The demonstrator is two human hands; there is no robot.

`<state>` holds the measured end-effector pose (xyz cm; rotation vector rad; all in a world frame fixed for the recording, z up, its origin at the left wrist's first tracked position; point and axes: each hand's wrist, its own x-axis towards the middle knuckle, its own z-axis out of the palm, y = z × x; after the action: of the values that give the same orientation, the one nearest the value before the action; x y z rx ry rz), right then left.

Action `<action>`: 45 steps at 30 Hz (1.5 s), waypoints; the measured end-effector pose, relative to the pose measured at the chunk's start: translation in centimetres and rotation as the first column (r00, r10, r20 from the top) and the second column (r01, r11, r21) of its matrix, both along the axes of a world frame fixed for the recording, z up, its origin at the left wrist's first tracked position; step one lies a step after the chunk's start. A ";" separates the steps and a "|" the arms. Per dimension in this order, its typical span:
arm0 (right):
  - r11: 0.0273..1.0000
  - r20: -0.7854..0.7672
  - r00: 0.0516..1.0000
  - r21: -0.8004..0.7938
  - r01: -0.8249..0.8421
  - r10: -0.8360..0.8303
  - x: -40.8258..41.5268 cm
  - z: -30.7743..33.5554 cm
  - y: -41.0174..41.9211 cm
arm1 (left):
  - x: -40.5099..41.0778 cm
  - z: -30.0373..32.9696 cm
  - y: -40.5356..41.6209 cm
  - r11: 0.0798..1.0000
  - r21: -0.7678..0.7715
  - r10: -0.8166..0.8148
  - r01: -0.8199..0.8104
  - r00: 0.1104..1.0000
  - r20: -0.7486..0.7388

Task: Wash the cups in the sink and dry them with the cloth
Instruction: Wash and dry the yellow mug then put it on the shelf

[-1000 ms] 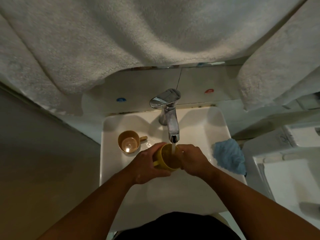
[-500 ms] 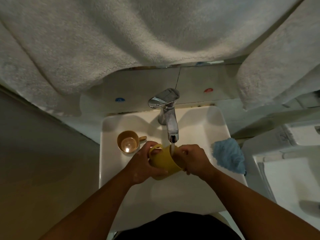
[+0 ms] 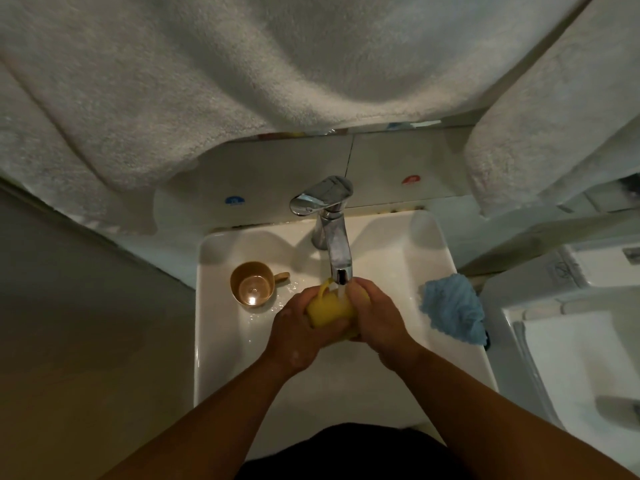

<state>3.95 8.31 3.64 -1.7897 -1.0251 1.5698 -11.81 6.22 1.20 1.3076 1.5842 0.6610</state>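
White sink [image 3: 221,341]: brown cup [image 3: 252,285] left of tap [image 3: 334,233]. Left hand [image 3: 298,332] and right hand [image 3: 377,315] clasp yellow cup [image 3: 327,308], now tipped sideways under tap; outside rinsing. Cloth [image 3: 452,311] right, unused.

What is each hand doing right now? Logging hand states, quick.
Left hand: closed round the yellow cup, held under the tap.
Right hand: closed on the same yellow cup from the other side.

Glossy white sink [image 3: 221,306] — shiny chrome tap [image 3: 334,244] — fluffy blue cloth [image 3: 453,313]
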 end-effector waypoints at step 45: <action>0.960 -0.245 0.960 -0.273 0.064 -0.134 0.1 1.2 -0.3 | 1.2 0.2 0.8 0.999 -0.020 -0.038 0.041 0.989 0.143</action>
<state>4.02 8.04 4.85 -1.7095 -0.6160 1.8871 -10.65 7.03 1.41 1.2445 1.4430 0.6942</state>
